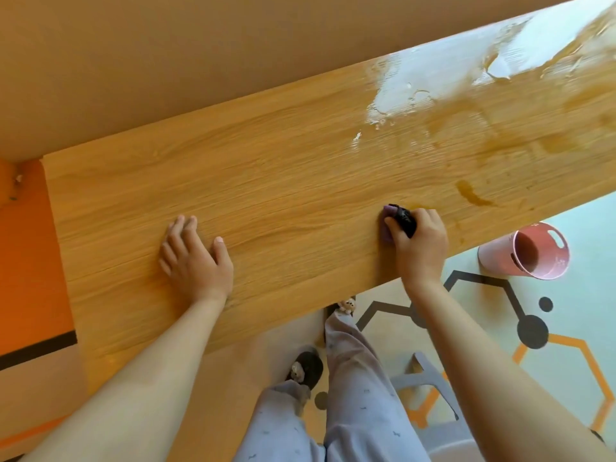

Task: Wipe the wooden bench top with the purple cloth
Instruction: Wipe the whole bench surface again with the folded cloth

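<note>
Fingers (393, 230) of our right hand (421, 243) clench the purple cloth (388, 225), bunched small and pressed on the wooden table (283, 181) near its front edge. Our left hand (195, 258) lies flat on the table beside it, well apart, fingers released and spread. Wet streaks (473, 195) sit just beyond the cloth, and a wider wet sheen (466, 68) covers the far right end. A pink bucket (526, 251) stands on the floor (566, 345) past the front edge.
</note>
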Motion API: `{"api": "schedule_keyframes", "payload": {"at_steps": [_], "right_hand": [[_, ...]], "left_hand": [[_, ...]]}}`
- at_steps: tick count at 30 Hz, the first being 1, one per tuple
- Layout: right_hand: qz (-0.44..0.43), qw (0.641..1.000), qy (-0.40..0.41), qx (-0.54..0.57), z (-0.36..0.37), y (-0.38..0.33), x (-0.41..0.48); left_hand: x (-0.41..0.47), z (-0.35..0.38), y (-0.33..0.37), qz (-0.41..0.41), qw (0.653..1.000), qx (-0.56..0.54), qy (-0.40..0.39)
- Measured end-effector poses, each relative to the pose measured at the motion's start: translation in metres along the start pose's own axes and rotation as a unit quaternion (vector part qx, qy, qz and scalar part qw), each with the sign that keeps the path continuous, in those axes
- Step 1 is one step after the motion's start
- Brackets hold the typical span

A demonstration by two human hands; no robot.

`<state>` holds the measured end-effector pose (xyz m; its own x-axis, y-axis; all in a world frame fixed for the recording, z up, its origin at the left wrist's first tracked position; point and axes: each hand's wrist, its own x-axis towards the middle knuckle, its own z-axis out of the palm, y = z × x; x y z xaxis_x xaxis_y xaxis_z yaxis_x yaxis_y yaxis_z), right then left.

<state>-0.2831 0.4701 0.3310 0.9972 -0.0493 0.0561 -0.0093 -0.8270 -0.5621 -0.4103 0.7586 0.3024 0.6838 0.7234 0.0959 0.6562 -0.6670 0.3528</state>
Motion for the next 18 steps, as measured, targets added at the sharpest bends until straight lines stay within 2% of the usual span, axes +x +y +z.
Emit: {"api": "schedule_keyframes", "payload": {"at_steps": [7, 11, 13, 18], "right_hand": [[-0.135, 0.987, -0.082, 0.007, 0.043, -0.062, -0.098], [-0.185, 0.978, -0.091, 0.012, 0.039, -0.052, -0.101], [-0.16, 0.984, -0.074, 0.019, 0.026, -0.034, -0.087], [-0.019, 1.0, -0.001, 0.015, -0.014, 0.03, -0.039]], "left_hand": [[-0.001, 0.0, 0.0, -0.001, 1.0, 0.006, -0.008], [0.0, 0.0, -0.001, -0.005, 1.0, 0.011, -0.017], [0.0, 0.0, -0.001, -0.008, 1.0, 0.009, -0.021], [0.0, 0.0, -0.002, -0.002, 1.0, 0.01, -0.02]]}}
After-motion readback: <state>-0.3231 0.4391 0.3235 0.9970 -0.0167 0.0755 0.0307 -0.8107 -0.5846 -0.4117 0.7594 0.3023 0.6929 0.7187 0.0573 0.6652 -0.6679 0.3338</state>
